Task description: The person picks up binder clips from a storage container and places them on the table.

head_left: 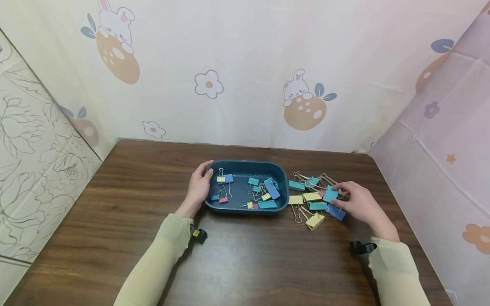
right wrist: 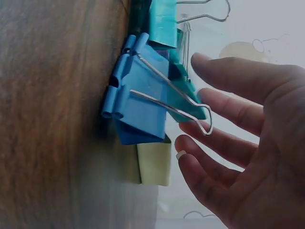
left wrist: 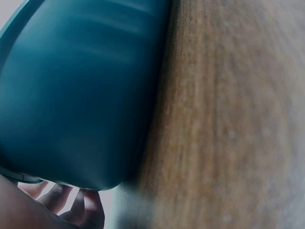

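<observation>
A dark blue plastic tray (head_left: 245,209) stands on the table with small binder clips at both ends inside. My left hand (head_left: 199,185) grips its left end, thumb over the rim and fingers on the outside; the left wrist view shows the tray's wall (left wrist: 71,105) close up. To the right of the tray lies a pile of larger binder clips. There my right hand (head_left: 357,203) pinches a teal binder clip (head_left: 331,194) between thumb and fingertips. In the right wrist view a blue binder clip (right wrist: 143,95) partly hides that clip (right wrist: 183,102).
Yellow clips (head_left: 315,221) and teal clips (head_left: 297,185) overlap beside the tray's right wall, wire handles sticking out. The brown wooden table (head_left: 245,263) meets a patterned curtain (head_left: 245,106) at its back edge. Another curtain (head_left: 451,170) hangs at the right.
</observation>
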`<state>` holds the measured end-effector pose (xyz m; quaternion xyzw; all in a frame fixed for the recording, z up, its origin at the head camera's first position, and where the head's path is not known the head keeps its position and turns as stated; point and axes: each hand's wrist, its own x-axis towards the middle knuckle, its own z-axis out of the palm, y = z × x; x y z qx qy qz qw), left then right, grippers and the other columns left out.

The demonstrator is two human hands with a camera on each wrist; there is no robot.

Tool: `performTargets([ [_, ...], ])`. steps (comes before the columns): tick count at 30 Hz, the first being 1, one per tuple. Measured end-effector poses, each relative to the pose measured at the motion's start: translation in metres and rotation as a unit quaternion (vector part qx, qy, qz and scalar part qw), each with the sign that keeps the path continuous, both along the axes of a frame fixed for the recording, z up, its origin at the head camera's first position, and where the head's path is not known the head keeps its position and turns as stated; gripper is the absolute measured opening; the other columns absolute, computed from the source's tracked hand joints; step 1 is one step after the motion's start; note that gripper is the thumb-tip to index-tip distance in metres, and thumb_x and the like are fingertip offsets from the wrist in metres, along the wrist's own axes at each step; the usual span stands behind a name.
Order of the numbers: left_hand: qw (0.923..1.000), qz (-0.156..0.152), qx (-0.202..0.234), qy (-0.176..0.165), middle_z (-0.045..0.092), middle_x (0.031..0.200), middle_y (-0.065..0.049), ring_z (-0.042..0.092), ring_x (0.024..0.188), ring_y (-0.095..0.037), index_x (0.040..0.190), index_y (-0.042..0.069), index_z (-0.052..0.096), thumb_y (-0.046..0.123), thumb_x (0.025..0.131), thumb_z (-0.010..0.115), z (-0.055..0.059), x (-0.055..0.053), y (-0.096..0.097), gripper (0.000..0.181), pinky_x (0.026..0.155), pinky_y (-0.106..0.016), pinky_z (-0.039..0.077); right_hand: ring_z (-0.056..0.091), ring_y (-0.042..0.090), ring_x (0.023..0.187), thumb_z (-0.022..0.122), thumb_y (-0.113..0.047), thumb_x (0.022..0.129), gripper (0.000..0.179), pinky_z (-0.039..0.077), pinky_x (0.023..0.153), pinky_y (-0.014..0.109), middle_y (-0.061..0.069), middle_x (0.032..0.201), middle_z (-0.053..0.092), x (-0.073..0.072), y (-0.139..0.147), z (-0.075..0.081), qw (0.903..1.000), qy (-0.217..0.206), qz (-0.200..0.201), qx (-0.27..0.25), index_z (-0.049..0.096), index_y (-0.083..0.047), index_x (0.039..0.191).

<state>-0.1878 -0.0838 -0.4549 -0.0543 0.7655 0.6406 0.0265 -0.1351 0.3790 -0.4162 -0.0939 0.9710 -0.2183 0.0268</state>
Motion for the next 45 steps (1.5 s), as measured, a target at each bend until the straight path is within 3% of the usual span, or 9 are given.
performTargets([
  [7, 1.0000, -0.002, -0.005, 0.003, 0.041, 0.154, -0.003, 0.035, 0.142, -0.023, 0.146, 0.019, 0.049, 0.023, 0.108, 0.044, -0.001, 0.000, 0.001, 0.039, 0.117, -0.046, 0.026, 0.062, 0.040, 0.095, 0.072, -0.023, 0.092, 0.036, 0.049, 0.078, 0.057, 0.025, 0.122, 0.059, 0.001, -0.012, 0.010, 0.9987, 0.050, -0.001, -0.013, 0.065, 0.000, 0.119],
  [13, 1.0000, -0.002, -0.007, 0.006, 0.041, 0.154, -0.003, 0.035, 0.141, -0.022, 0.146, 0.019, 0.049, 0.023, 0.108, 0.043, -0.002, 0.000, -0.001, 0.039, 0.117, -0.045, 0.026, 0.064, 0.035, 0.097, 0.071, -0.017, 0.093, 0.027, 0.051, 0.079, 0.054, 0.017, 0.116, 0.064, -0.004, -0.050, 0.016, 0.9933, 0.096, 0.007, -0.064, 0.067, -0.002, 0.116],
  [20, 1.0000, -0.002, -0.003, 0.003, 0.041, 0.154, -0.003, 0.035, 0.141, -0.023, 0.146, 0.020, 0.049, 0.024, 0.108, 0.044, -0.002, 0.000, -0.001, 0.039, 0.117, -0.046, 0.026, 0.064, 0.022, 0.087, 0.072, -0.011, 0.091, 0.016, 0.054, 0.075, 0.042, 0.005, 0.104, 0.069, -0.010, -0.129, 0.013, 0.9812, 0.128, 0.104, -0.101, 0.072, -0.006, 0.106],
  [26, 1.0000, -0.001, -0.002, 0.001, 0.041, 0.154, -0.003, 0.035, 0.141, -0.023, 0.147, 0.019, 0.048, 0.024, 0.108, 0.043, -0.002, -0.001, -0.001, 0.039, 0.117, -0.046, 0.026, 0.063, 0.014, 0.087, 0.071, -0.009, 0.091, 0.013, 0.055, 0.077, 0.035, -0.001, 0.098, 0.068, -0.015, -0.198, 0.003, 0.9740, 0.091, 0.179, -0.105, 0.073, -0.008, 0.103],
  [32, 1.0000, -0.002, -0.004, -0.002, 0.040, 0.155, -0.003, 0.035, 0.141, -0.024, 0.146, 0.020, 0.048, 0.024, 0.108, 0.044, -0.001, -0.001, -0.002, 0.039, 0.117, -0.047, 0.025, 0.063, 0.013, 0.096, 0.071, -0.017, 0.093, 0.023, 0.053, 0.088, 0.034, 0.000, 0.107, 0.070, -0.027, -0.247, -0.002, 0.9734, -0.015, 0.224, -0.047, 0.072, -0.010, 0.115],
  [37, 0.9999, -0.004, -0.008, 0.004, 0.040, 0.154, -0.004, 0.035, 0.141, -0.025, 0.147, 0.018, 0.048, 0.024, 0.108, 0.043, 0.000, -0.001, -0.003, 0.040, 0.117, -0.049, 0.025, 0.063, 0.015, 0.102, 0.073, -0.018, 0.092, 0.028, 0.051, 0.095, 0.036, 0.000, 0.112, 0.070, -0.039, -0.273, -0.005, 0.9696, -0.063, 0.235, -0.030, 0.073, -0.012, 0.119],
  [45, 1.0000, -0.007, 0.001, 0.006, 0.041, 0.154, -0.005, 0.035, 0.141, -0.026, 0.146, 0.016, 0.048, 0.023, 0.108, 0.043, 0.000, 0.000, -0.001, 0.039, 0.116, -0.050, 0.025, 0.059, 0.010, 0.085, 0.076, -0.017, 0.090, 0.018, 0.053, 0.082, 0.028, -0.007, 0.097, 0.069, -0.047, -0.289, -0.010, 0.9677, -0.084, 0.238, -0.009, 0.078, -0.017, 0.108],
])
